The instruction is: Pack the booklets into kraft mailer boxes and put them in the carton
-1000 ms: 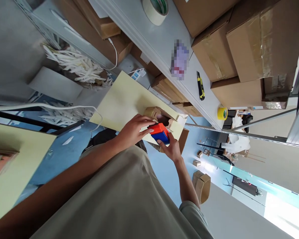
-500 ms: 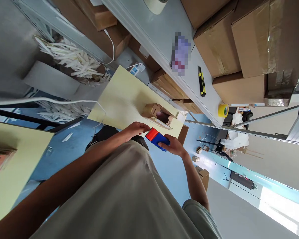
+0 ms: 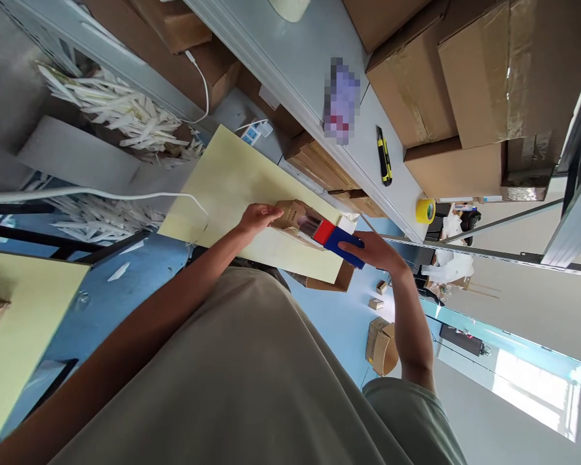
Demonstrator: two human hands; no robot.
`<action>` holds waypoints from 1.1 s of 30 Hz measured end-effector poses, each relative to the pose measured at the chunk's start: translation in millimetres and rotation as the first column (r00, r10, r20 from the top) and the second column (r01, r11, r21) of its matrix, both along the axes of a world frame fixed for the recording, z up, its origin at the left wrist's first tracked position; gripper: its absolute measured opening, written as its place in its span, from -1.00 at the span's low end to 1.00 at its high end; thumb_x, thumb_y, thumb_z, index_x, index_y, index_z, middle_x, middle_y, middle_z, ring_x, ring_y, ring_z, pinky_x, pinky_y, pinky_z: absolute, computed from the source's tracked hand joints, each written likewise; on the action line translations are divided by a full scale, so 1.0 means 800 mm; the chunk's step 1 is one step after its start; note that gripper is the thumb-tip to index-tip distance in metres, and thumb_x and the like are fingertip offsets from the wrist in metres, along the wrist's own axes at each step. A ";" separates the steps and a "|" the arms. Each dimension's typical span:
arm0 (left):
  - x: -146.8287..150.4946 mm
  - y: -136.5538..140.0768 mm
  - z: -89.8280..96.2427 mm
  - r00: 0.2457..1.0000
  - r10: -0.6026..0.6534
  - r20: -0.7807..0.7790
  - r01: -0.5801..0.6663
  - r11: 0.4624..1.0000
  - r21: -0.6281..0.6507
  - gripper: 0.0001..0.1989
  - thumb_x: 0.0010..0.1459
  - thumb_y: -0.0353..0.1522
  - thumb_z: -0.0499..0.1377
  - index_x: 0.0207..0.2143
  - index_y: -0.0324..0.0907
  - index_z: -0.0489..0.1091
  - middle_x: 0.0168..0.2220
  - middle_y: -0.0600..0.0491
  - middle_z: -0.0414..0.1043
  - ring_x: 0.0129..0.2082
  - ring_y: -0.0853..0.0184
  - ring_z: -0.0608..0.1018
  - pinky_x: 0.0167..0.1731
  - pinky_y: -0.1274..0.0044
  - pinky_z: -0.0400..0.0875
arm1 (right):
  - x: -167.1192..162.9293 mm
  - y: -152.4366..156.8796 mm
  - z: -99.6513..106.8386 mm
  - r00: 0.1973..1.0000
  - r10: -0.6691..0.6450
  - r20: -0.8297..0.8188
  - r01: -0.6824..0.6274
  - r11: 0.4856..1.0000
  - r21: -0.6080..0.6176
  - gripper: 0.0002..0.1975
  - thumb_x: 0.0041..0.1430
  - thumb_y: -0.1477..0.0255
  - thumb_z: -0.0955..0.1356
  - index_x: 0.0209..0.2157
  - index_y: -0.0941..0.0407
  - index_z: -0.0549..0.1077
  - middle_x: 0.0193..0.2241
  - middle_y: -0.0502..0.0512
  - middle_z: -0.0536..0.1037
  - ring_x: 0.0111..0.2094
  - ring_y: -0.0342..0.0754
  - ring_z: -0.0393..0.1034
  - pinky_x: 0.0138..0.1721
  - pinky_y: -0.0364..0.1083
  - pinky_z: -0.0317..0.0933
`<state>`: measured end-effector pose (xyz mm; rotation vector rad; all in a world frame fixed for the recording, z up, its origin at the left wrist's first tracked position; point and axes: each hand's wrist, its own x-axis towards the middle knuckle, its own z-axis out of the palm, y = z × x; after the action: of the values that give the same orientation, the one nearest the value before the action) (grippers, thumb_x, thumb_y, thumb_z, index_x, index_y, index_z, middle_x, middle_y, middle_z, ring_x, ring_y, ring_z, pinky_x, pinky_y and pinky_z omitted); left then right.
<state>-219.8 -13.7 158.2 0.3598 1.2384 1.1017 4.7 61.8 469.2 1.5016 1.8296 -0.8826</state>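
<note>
Cardboard box [image 3: 286, 214], brown and open, lies at ten o'clock from the right hand [image 3: 375, 250], clamped on a red-and-blue oblong block [image 3: 339, 243] pointing there; left hand [image 3: 257, 217] touches box, its pinch unclear.

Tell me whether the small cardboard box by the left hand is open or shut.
Open: the cardboard box shows its inside, beside the red-and-blue pack in the right hand.
</note>
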 end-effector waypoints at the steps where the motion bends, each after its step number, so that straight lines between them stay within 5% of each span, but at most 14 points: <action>1: 0.005 0.007 -0.007 1.000 0.015 -0.001 -0.015 1.000 -0.024 -0.61 -0.05 -0.09 0.58 -0.39 -0.19 0.66 -0.51 0.07 0.47 -0.47 0.36 0.40 -0.45 0.52 0.25 | -0.010 0.004 -0.004 1.000 0.012 0.014 -0.012 1.000 0.021 -0.37 0.45 -0.25 0.40 -0.29 0.07 0.51 -0.39 0.15 0.72 -0.40 0.01 0.64 -0.38 -0.09 0.32; 7: 0.034 0.025 -0.037 1.000 0.028 -0.013 -0.030 0.991 -0.131 -0.71 0.04 -0.20 0.52 -0.51 -0.17 0.55 -0.62 0.15 0.27 -0.54 0.38 0.28 -0.48 0.51 0.14 | -0.058 0.024 -0.047 0.990 0.066 0.124 -0.070 0.997 0.024 -0.38 0.53 -0.17 0.39 -0.37 0.08 0.49 -0.45 0.15 0.70 -0.44 -0.01 0.61 -0.37 -0.09 0.28; 18: 0.051 0.039 -0.072 0.994 0.009 -0.112 -0.033 0.976 -0.213 -0.83 0.05 -0.31 0.38 -0.53 -0.19 0.57 -0.65 0.18 0.22 -0.49 0.36 0.32 -0.46 0.53 0.11 | -0.076 0.048 -0.102 0.920 0.258 0.296 -0.286 0.957 0.053 -0.34 0.57 -0.17 0.33 -0.30 0.14 0.60 -0.28 0.28 0.74 -0.28 0.07 0.62 -0.33 -0.05 0.15; 23: 0.072 0.040 -0.072 0.991 0.011 -0.135 -0.038 0.979 -0.200 -0.89 0.05 -0.35 0.29 -0.49 -0.17 0.59 -0.48 0.05 0.58 -0.35 0.29 0.56 -0.31 0.54 0.39 | -0.072 0.049 -0.114 0.916 0.258 0.308 -0.282 0.959 0.034 -0.30 0.56 -0.21 0.30 -0.22 0.15 0.65 -0.22 0.35 0.76 -0.25 0.13 0.64 -0.33 -0.02 0.16; 27: 0.079 0.037 -0.078 0.978 -0.021 -0.206 -0.012 0.987 -0.159 -0.84 0.13 -0.31 0.30 -0.30 -0.16 0.66 -0.22 -0.10 0.74 -0.11 0.15 0.71 -0.10 0.46 0.54 | -0.073 0.049 -0.116 0.912 0.259 0.318 -0.285 0.958 0.039 -0.29 0.55 -0.23 0.30 -0.18 0.16 0.66 -0.22 0.35 0.76 -0.23 0.15 0.64 -0.32 -0.02 0.17; 31: 0.069 0.024 -0.091 0.888 -0.168 -0.428 0.081 0.973 -0.214 -0.37 0.09 -0.31 0.40 0.23 -0.29 0.56 0.00 -0.28 0.72 0.14 -0.10 0.69 0.14 0.28 0.56 | -0.078 0.047 -0.108 0.909 0.260 0.326 -0.287 0.957 0.036 -0.31 0.56 -0.21 0.30 -0.20 0.15 0.65 -0.24 0.32 0.75 -0.24 0.14 0.64 -0.32 -0.02 0.17; 33: 0.063 0.015 -0.094 0.850 -0.195 -0.489 0.122 0.977 -0.177 -0.25 0.08 -0.36 0.38 0.33 -0.36 0.46 0.05 -0.33 0.69 0.17 -0.15 0.66 0.23 0.21 0.53 | -0.079 0.045 -0.104 0.909 0.249 0.335 -0.278 0.960 0.041 -0.34 0.56 -0.19 0.32 -0.22 0.14 0.65 -0.25 0.32 0.75 -0.26 0.14 0.63 -0.32 -0.01 0.17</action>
<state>-169.5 -1.8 83.0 0.6624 1.7063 0.7906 -58.5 97.7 386.0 1.3180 1.7829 -0.3996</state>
